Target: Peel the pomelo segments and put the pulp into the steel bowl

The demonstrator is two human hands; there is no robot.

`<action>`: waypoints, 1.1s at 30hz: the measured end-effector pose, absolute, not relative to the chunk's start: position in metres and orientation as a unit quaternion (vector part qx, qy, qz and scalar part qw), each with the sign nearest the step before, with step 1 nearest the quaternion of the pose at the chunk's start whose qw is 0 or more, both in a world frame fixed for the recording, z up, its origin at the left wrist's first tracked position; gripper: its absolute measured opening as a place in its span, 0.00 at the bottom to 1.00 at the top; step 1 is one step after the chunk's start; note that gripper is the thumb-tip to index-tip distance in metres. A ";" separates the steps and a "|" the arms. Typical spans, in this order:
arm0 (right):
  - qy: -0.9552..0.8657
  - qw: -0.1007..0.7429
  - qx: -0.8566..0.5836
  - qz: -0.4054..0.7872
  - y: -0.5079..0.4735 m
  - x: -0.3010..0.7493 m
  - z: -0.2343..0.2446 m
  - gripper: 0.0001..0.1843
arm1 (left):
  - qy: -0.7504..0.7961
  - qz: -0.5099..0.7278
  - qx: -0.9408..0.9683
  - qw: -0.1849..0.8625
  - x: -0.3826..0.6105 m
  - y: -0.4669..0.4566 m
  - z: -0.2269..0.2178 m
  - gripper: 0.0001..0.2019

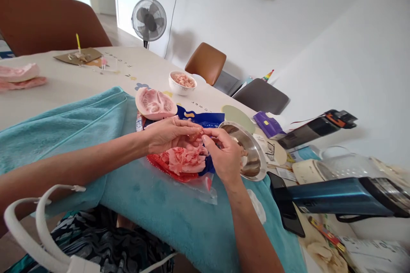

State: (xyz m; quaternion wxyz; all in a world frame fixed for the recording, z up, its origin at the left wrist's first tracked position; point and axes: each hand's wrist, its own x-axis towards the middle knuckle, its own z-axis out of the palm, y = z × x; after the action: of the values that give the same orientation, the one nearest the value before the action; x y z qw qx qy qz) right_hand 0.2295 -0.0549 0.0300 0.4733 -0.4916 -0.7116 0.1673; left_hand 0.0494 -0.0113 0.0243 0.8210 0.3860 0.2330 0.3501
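Both hands meet above a heap of pink pomelo membrane scraps (184,162). My left hand (169,134) holds a small reddish piece of pomelo flesh (195,136), partly hidden by the fingers. My right hand (226,153) pinches the same piece from the other side, thumb and forefinger together. The scraps lie on a red and blue plastic bag (203,117), over a teal towel (144,204). Just behind my left hand rests a hollowed pomelo rind (156,104). A steel bowl (257,164) stands beside my right hand, partly covered by it; its contents are mostly hidden.
A white bowl (175,88) of pomelo flesh stands farther back. More rind (19,72) lies at far left. On the right are a phone (286,211), a blue bottle (333,196), a black bottle (304,132) and a purple packet (268,124). A white cable loop (41,222) hangs at lower left.
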 end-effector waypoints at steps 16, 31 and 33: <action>-0.772 0.402 -0.461 -0.174 -0.041 0.212 0.011 0.11 | 0.334 0.446 0.477 0.680 0.053 -0.018 0.020 0.09; -0.649 0.479 -0.577 0.128 -0.044 0.211 0.033 0.09 | 0.266 0.383 0.425 0.776 0.041 -0.014 0.018 0.08; -0.636 0.490 -0.584 0.119 -0.043 0.214 0.035 0.09 | 0.273 0.369 0.399 0.794 0.039 -0.013 0.020 0.07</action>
State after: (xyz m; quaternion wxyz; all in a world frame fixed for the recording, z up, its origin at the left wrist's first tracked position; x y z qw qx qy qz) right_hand 0.2137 -0.0434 0.0345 0.4900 -0.5838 -0.6363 0.1190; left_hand 0.0386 -0.0134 0.0198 0.7940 0.3988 0.2726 0.3692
